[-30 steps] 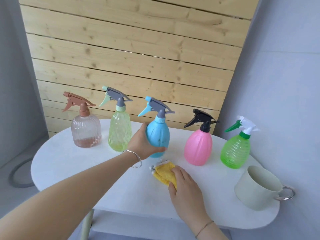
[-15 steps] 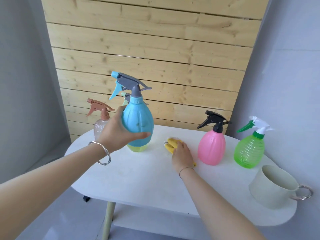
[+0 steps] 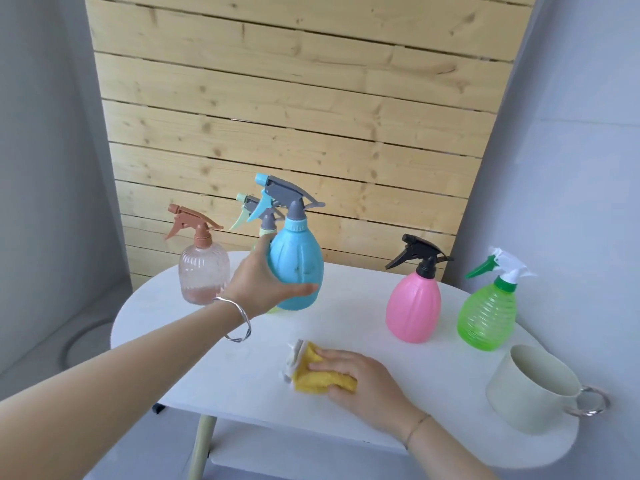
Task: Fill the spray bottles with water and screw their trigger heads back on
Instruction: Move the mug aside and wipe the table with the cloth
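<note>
Almost upright, blue bottle [image 3: 298,268] in grip of left hand [image 3: 261,285], nozzle [image 3: 260,178] leftward; right hand [image 3: 362,379] around cloth [image 3: 309,380].

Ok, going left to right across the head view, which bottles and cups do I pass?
Clear bottle with a brown top → blue bottle, held by the left hand → pink bottle → green bottle → cup. A pale bottle sits mostly hidden behind the blue one, so it is left out.
</note>
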Demonstrator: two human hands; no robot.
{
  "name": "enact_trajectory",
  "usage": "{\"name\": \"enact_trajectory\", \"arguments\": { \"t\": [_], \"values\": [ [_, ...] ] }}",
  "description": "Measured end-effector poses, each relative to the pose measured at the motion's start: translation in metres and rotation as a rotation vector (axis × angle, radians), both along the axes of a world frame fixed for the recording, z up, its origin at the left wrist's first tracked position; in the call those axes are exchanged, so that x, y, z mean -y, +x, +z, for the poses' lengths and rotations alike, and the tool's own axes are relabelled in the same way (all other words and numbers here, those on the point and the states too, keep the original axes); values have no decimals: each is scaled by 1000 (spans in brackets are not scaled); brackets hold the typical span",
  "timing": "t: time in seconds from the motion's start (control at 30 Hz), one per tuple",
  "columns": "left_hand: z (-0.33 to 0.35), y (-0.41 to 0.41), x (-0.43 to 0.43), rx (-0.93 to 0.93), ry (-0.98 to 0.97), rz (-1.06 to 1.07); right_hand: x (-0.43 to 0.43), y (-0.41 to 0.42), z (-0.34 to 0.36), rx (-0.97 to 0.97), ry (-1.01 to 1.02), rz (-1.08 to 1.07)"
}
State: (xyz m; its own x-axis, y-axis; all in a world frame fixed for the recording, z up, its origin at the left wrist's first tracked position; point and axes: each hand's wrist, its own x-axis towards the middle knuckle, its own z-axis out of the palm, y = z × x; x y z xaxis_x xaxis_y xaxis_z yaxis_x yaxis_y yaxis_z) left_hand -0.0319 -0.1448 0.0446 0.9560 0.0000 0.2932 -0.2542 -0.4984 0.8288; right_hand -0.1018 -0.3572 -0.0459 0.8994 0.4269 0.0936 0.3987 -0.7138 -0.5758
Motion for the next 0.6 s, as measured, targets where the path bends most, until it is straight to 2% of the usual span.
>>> {"name": "enact_trajectory", "arguments": {
  "t": [0.3, 0.6],
  "values": [
    [-34, 34, 71, -46, 34, -65, 21, -14, -8, 48, 64, -36],
    [-68, 57, 89, -114, 36, -68, 22, -12, -13, 64, 96, -39]
  ]
}}
